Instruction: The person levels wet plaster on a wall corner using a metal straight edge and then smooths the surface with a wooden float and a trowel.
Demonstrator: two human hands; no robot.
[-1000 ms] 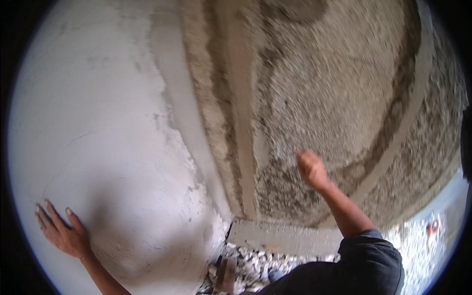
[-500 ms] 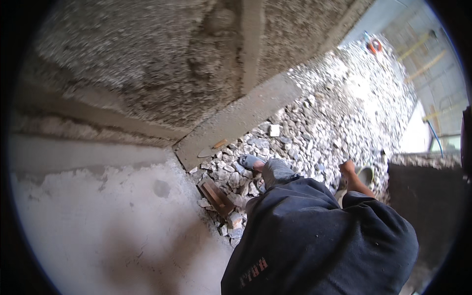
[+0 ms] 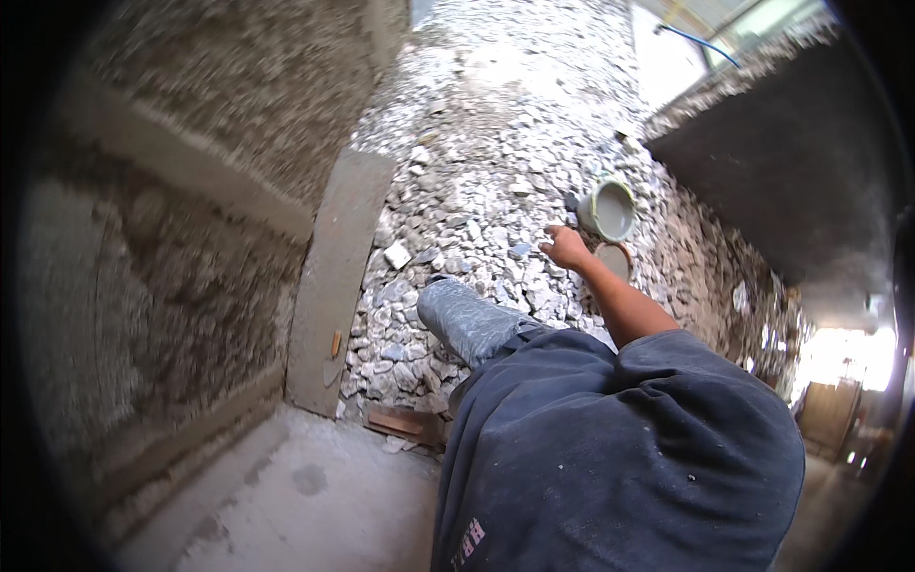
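My right hand (image 3: 566, 248) reaches out over the gravel with its fingers loosely apart and nothing visible in them. Just beside it, a pale green bucket (image 3: 588, 221) stands on the stones with greyish contents. A second round container with an orange-brown rim (image 3: 628, 257) sits close to my wrist, partly behind the forearm. My left hand is out of sight. On the concrete ledge to the left lies a pointed trowel with an orange-brown handle (image 3: 335, 345). Near my leg, a brown channel-shaped piece (image 3: 405, 422) rests on the stones.
Loose gravel (image 3: 477, 172) covers the ground ahead, with a white block (image 3: 396, 255) among it. A rough wall (image 3: 219, 124) rises on the left beyond the ledge (image 3: 329, 248). Smooth concrete (image 3: 315, 505) lies at lower left. A dark panel (image 3: 782, 153) stands at right.
My view has swung to the right, so the bucket and round container now show fully. My right arm has stretched forward from beside my body toward them.
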